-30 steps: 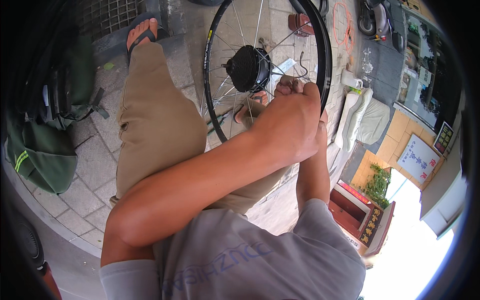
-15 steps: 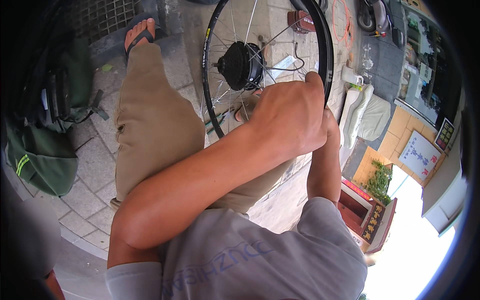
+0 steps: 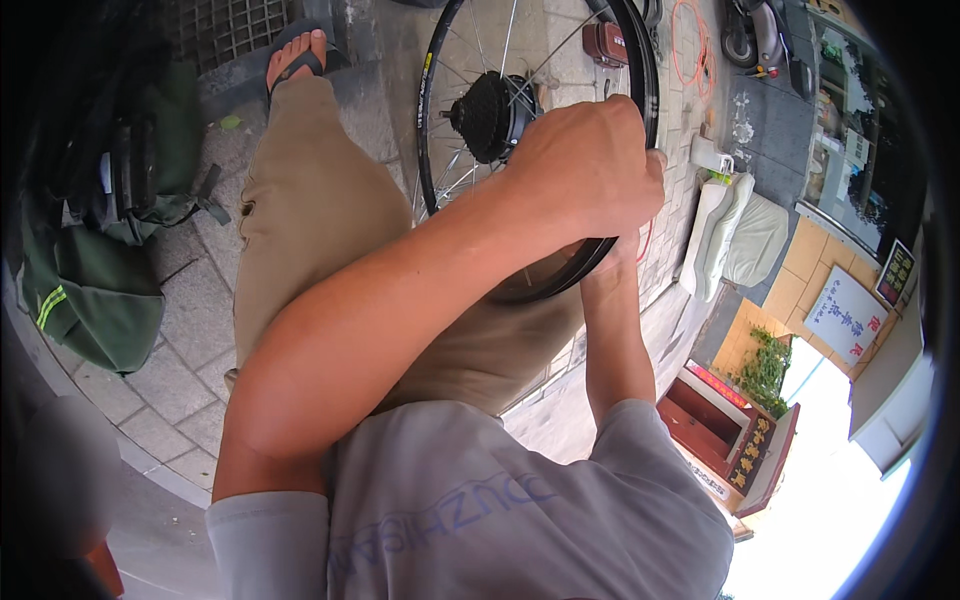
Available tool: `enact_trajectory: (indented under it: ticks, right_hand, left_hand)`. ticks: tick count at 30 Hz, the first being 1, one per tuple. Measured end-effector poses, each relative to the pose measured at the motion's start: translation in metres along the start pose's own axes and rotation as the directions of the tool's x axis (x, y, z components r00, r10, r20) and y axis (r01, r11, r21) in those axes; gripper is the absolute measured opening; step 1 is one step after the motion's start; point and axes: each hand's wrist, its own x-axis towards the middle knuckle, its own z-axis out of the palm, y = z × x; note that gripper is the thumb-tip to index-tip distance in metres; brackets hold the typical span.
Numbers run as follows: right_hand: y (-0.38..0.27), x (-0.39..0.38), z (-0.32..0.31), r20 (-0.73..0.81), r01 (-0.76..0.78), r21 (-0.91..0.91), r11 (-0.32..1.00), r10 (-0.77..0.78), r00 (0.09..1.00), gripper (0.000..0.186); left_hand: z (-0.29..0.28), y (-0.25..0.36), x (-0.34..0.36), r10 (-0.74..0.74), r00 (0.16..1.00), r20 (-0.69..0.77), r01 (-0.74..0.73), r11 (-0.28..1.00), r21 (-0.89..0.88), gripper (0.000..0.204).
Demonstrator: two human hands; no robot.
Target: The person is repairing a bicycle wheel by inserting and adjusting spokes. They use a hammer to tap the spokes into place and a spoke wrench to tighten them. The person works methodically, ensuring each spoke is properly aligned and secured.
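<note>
A bicycle wheel [image 3: 645,75] with a black rim stands tilted in front of me, close to my legs. Its thick black hub with a sprocket cluster [image 3: 487,117] shows between the thin spokes. My left hand [image 3: 595,165] reaches across my body and is closed over the right side of the rim, knuckles up. Right beside it, my right hand [image 3: 622,250] grips the same side from below. Most of its fingers are hidden behind the left hand and the rim. The lower edge of the wheel appears between my forearms, against my trouser leg [image 3: 320,190].
A green bag [image 3: 95,290] lies on the paving to the left, below a metal grate [image 3: 230,30]. Past the wheel are a dark red box [image 3: 605,43] and an orange cable [image 3: 690,50]. Pale cushions [image 3: 755,235] and a parked scooter [image 3: 765,40] are at the right.
Both hands have moved farther from my body along the rim. The wheel has turned and tilted a little, and its lower edge now shows between my forearms.
</note>
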Motion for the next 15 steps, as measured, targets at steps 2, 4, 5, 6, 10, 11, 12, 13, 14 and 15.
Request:
enact_trajectory:
  ticks: [2,4,5,6,10,11,12,13,14,15]
  right_hand:
    - [-0.002,-0.004,0.000,-0.051,-0.006,-0.061,0.998,0.003,0.999,0.025]
    - [-0.002,-0.003,-0.017,0.001,0.042,-0.028,0.999,-0.042,0.999,0.020]
    - [0.002,-0.003,-0.018,0.100,-0.028,0.002,1.000,0.028,0.995,0.017]
    - [0.001,-0.005,-0.013,0.053,-0.025,-0.004,1.000,0.025,0.998,0.018]
    - [-0.003,0.011,-0.019,0.072,-0.019,-0.056,0.998,0.023,0.997,0.014]
    - [-0.005,0.013,-0.017,0.040,-0.045,-0.103,0.994,0.049,0.998,0.014]
    - [-0.006,0.014,-0.015,0.008,-0.072,-0.150,0.986,0.074,0.997,0.014]
    - [-0.008,0.014,-0.014,-0.033,-0.116,-0.199,0.973,0.112,0.993,0.014]
    - [-0.012,0.014,-0.013,-0.074,-0.161,-0.247,0.956,0.147,0.986,0.015]
    - [-0.014,0.014,-0.012,-0.116,-0.205,-0.293,0.934,0.178,0.977,0.015]
  left_hand:
    - [-0.008,0.003,0.006,-0.028,0.998,0.058,0.029,0.999,-0.019,0.044]
    - [-0.015,0.004,0.015,-0.047,0.987,0.155,0.060,0.995,-0.077,0.044]
    - [-0.018,0.003,0.016,-0.016,0.990,0.143,0.026,0.997,-0.071,0.043]
    - [-0.020,0.002,0.017,0.018,0.991,0.133,-0.009,0.998,-0.065,0.042]
    - [-0.037,0.013,0.012,-0.043,0.993,0.112,0.046,0.999,-0.025,0.037]
    - [-0.046,0.014,0.007,-0.053,0.984,0.173,0.074,0.991,-0.116,0.035]
    - [-0.043,0.014,0.009,-0.087,0.985,0.151,0.106,0.987,-0.123,0.032]
    - [-0.042,0.014,0.011,-0.119,0.985,0.128,0.136,0.982,-0.131,0.029]
    - [-0.037,0.013,0.008,-0.082,0.992,0.098,0.100,0.975,-0.196,0.027]
    - [-0.034,0.012,0.006,-0.045,0.997,0.066,0.061,0.964,-0.258,0.025]
